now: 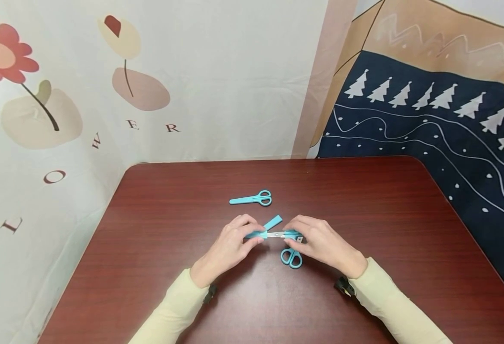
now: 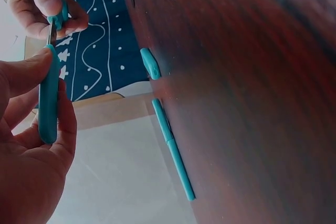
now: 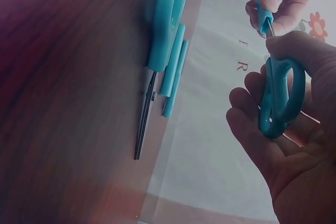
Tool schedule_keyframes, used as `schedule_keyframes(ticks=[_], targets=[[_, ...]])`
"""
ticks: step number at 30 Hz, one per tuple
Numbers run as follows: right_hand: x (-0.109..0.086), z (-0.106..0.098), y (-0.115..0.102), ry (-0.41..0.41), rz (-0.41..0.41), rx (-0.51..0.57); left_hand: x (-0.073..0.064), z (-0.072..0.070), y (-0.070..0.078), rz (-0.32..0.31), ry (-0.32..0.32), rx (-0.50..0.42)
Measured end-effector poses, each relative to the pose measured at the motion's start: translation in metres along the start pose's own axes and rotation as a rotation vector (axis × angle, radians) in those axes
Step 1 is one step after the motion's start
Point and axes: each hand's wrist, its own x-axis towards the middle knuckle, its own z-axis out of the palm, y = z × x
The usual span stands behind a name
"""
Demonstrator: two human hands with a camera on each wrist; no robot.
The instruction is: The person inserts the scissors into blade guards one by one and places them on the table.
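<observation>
My left hand (image 1: 233, 240) pinches a turquoise blade cover (image 2: 49, 100) between thumb and fingers. Opposite it, my right hand (image 1: 322, 242) holds a pair of scissors by its turquoise handles (image 3: 293, 90). The bare metal blades (image 1: 276, 234) span the gap between the hands, their tips inside the mouth of the cover. Just below the right hand lie other scissors (image 1: 292, 258) with turquoise handle loops; in the right wrist view their blades (image 3: 144, 121) are uncovered. A loose turquoise cover (image 1: 273, 222) lies beyond the held blades.
Farther back on the dark red wooden table (image 1: 170, 191) lie scissors with a turquoise cover (image 1: 250, 198) over their blades, handles to the right. Behind the table hang a pale flower-printed cloth (image 1: 234, 95) and a dark blue cloth with white trees (image 1: 406, 124).
</observation>
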Motion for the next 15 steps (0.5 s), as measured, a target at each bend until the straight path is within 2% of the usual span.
schedule_keyframes(ticks=[15], targets=[[0.0050, 0.0050, -0.0019, 0.009, -0.053, -0.001, 0.0003, 0.0003, 0.0007, 0.000, 0.000, -0.010]])
